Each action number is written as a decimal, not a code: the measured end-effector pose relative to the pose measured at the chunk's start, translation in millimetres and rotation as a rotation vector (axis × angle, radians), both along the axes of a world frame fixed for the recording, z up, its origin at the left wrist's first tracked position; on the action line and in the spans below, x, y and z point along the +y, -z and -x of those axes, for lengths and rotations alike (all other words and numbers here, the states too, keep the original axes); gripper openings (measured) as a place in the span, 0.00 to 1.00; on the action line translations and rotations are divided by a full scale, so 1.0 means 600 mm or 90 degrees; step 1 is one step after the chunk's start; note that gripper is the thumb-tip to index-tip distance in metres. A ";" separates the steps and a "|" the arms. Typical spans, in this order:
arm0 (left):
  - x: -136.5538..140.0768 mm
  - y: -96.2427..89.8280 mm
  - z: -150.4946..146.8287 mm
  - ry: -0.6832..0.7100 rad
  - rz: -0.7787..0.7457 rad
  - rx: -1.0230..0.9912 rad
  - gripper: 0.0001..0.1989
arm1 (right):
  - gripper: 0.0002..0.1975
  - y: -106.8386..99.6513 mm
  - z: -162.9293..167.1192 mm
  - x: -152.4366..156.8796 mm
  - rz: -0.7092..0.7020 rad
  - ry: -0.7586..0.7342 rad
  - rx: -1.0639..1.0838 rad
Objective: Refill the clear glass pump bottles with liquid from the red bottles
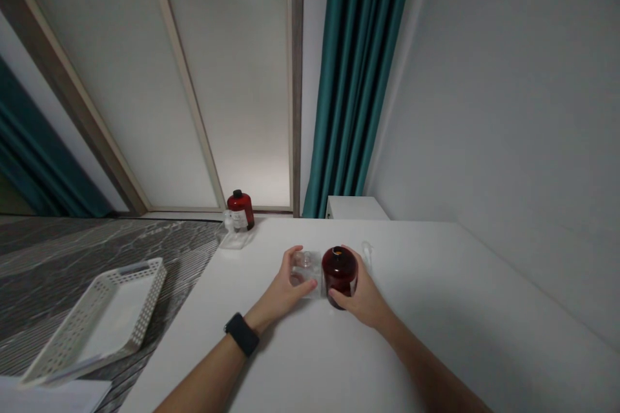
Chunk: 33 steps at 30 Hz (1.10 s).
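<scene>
My right hand point(362, 293) is wrapped round a dark red bottle point(338, 271) with rounded shoulders, in the middle of the white table point(411, 335). Just left of it, my left hand point(287, 285) curves its thumb and fingers about a small clear item point(306, 266), see-through like plastic or glass; its exact kind cannot be made out. A black watch point(241, 334) sits on my left wrist. Behind my right hand lies a small clear piece point(367, 254), partly hidden by the fingers.
Another red bottle point(241, 210), with a black cap and white label, stands at the table's far left corner beside a clear piece point(235, 239). Left of the table is a white perforated basket point(99, 316). A white cabinet point(357, 208) and green curtain point(358, 77) are beyond.
</scene>
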<state>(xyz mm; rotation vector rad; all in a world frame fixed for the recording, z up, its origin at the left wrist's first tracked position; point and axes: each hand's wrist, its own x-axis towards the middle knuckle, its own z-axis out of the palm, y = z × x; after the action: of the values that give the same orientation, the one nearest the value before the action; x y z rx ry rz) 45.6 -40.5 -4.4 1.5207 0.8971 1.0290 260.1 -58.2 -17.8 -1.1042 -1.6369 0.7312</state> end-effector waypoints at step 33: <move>0.008 -0.005 0.024 0.016 -0.282 0.245 0.49 | 0.43 -0.029 -0.014 -0.005 -0.003 0.079 -0.106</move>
<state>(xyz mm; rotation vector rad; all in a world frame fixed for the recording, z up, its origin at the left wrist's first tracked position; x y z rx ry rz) 31.5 -35.9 -1.2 2.1487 0.9468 0.9741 268.2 -61.2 -0.5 -1.2790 -1.6900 0.5668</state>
